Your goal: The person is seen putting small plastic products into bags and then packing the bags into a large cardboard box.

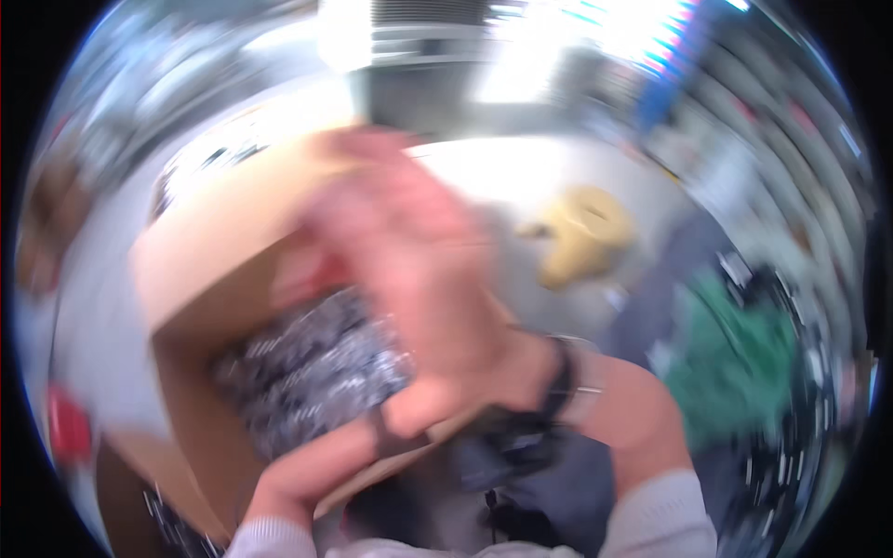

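Observation:
Motion smears both of my hands, which overlap above an open cardboard box. My right hand reaches up and left from a wrist with a dark band, across the box's right side. Beneath it, partly covered, is my left hand, its forearm crossing the near edge of the box; a band circles this wrist too. Reddish blurred fingers reach over the opening and toward the far flap. Whether they grip anything does not show. Inside the box lie shiny, dark, clear-plastic-wrapped items.
A yellow roll-like object rests on the pale table to the right of my hands. Green cloth hangs or lies farther right. Something red is at the left edge. Blurred shelving with pale bundles stands at the far right.

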`<state>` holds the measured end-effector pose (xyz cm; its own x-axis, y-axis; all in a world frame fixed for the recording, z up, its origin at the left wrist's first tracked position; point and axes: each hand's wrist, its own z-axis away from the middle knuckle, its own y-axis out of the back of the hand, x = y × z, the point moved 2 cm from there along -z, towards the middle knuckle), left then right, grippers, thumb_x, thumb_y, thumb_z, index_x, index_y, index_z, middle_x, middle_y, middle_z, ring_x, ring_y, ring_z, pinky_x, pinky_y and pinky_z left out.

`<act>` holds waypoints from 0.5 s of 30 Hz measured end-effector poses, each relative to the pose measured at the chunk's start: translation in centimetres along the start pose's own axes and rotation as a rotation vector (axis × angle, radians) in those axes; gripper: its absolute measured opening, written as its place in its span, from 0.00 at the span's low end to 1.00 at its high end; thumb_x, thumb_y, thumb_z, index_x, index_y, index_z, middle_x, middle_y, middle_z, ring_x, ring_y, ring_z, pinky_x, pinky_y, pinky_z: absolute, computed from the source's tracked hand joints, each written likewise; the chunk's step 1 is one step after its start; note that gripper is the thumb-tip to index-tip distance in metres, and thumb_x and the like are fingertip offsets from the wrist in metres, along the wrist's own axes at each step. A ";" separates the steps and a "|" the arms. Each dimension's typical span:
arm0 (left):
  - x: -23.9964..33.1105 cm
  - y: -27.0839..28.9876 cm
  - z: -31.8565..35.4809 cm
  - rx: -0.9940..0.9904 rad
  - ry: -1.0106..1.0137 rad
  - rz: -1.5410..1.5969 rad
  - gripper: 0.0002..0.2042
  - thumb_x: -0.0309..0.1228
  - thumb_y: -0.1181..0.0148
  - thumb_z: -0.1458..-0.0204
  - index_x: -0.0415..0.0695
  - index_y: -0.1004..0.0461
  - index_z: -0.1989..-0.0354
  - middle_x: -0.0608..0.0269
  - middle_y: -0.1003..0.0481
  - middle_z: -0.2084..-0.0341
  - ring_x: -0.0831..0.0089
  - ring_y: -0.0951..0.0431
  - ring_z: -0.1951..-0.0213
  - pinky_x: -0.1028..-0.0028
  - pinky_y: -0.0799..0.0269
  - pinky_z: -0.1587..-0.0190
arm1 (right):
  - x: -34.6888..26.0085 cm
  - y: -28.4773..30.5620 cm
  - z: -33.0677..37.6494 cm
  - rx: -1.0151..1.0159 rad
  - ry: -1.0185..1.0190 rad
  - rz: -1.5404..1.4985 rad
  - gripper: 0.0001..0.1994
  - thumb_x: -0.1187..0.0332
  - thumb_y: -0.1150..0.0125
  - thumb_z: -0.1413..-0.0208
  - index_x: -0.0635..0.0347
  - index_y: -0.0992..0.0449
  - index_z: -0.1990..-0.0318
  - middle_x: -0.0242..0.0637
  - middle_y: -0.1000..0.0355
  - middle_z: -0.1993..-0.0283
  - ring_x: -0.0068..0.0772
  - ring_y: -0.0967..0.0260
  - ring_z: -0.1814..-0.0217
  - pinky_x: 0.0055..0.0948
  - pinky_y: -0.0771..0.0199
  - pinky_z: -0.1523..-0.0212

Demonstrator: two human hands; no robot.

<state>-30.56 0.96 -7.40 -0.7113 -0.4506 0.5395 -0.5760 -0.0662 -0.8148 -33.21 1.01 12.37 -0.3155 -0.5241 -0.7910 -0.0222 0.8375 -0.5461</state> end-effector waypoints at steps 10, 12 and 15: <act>-12.1 -11.3 -1.1 -0.547 -0.043 -0.982 0.24 0.38 0.56 0.38 0.44 0.46 0.36 0.56 0.38 0.42 0.64 0.37 0.41 0.64 0.40 0.40 | -11.0 -5.1 10.1 -0.077 0.504 0.107 0.10 0.69 0.56 0.36 0.63 0.43 0.52 0.34 0.37 0.75 0.21 0.38 0.83 0.22 0.35 0.84; -13.3 -14.1 0.6 -0.584 -0.204 -1.185 0.23 0.37 0.54 0.39 0.42 0.44 0.38 0.54 0.35 0.44 0.64 0.34 0.43 0.64 0.39 0.42 | -12.9 -5.1 13.7 -0.029 0.550 0.159 0.10 0.69 0.56 0.36 0.62 0.43 0.52 0.35 0.37 0.75 0.20 0.37 0.83 0.21 0.35 0.84; -14.3 -16.3 3.2 -0.607 -0.474 -1.490 0.21 0.35 0.51 0.40 0.39 0.39 0.41 0.53 0.31 0.48 0.64 0.30 0.46 0.63 0.36 0.44 | -15.9 -2.6 20.4 0.149 0.597 0.276 0.11 0.70 0.51 0.41 0.64 0.40 0.54 0.35 0.34 0.72 0.21 0.34 0.80 0.22 0.32 0.81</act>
<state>-9.71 5.59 -2.47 0.6728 -0.5332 0.5129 -0.7314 -0.3751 0.5695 -8.72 4.05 20.74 -0.7622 -0.0823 -0.6421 0.2522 0.8758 -0.4116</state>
